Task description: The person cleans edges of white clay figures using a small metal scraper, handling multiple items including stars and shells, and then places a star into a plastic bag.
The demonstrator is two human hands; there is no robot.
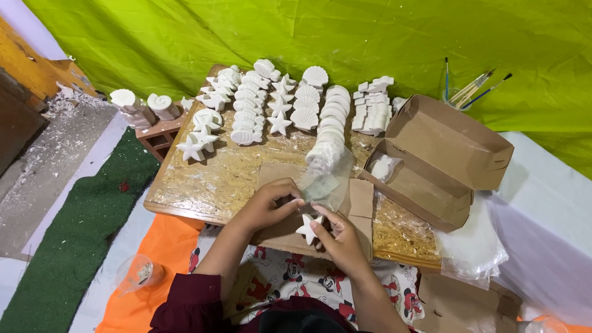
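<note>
My left hand (270, 202) pinches the edge of a small clear plastic bag (327, 182) over a flat piece of brown cardboard (361, 203). My right hand (339, 239) holds a white plaster starfish (308, 229) just below the bag's opening. Both hands work at the near edge of a low wooden board (209, 185) wrapped in clear film. Rows of white plaster starfish (279, 123) and shells (305, 117) cover the far half of the board.
An open brown cardboard box (431, 166) with one white piece inside sits at the right. Paintbrushes (475, 89) stand in a cup behind it. Two plaster shells (163, 106) rest on a brick at the left. A plastic cup (137, 272) lies on orange cloth.
</note>
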